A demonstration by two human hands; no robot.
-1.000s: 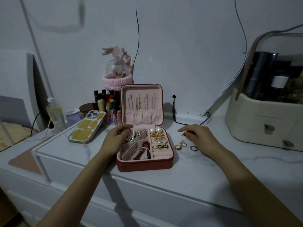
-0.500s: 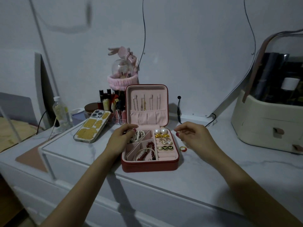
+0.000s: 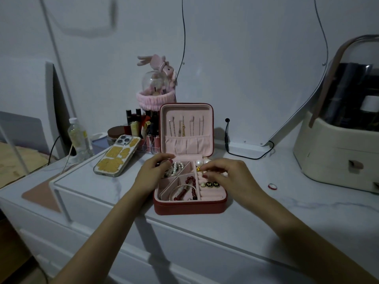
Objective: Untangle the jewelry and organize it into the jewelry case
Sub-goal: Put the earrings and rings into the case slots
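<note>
Head view. Red jewelry case [image 3: 190, 208] sits open on the white marble-look dresser top [image 3: 235, 226], lid up, necklaces hanging in the lid pocket. Left hand [image 3: 150, 176] rests on the case's far-left edge, fingers curled over the rim, steadying it beside the pearl bracelet [image 3: 174, 168]. Right hand [image 3: 229, 178] hovers over the ring rolls on the right side, fingertips [image 3: 205, 171] pinched together near the gold pieces; looks like it holds something small, but too small to tell what. Red bead bracelet [image 3: 189, 189] and a bangle lie in the front compartment, butterfly studs [image 3: 212, 184] sit in the rolls. One red ring [image 3: 272, 186] lies out on the top, well right of the case.

Step in hand, as judged: seating a small piece in the ring rolls. Do it well by pressing straight down into a free slot, keeping the left hand firm so the case doesn't slide, and not knocking the seated studs. The red ring is left to store.

Surroundings: dim room, white wall, phone [image 3: 118, 157] leaning left of the case, bottle [image 3: 79, 138], lipsticks, cream cosmetic organizer [image 3: 336, 152] far right, cable along the wall.
</note>
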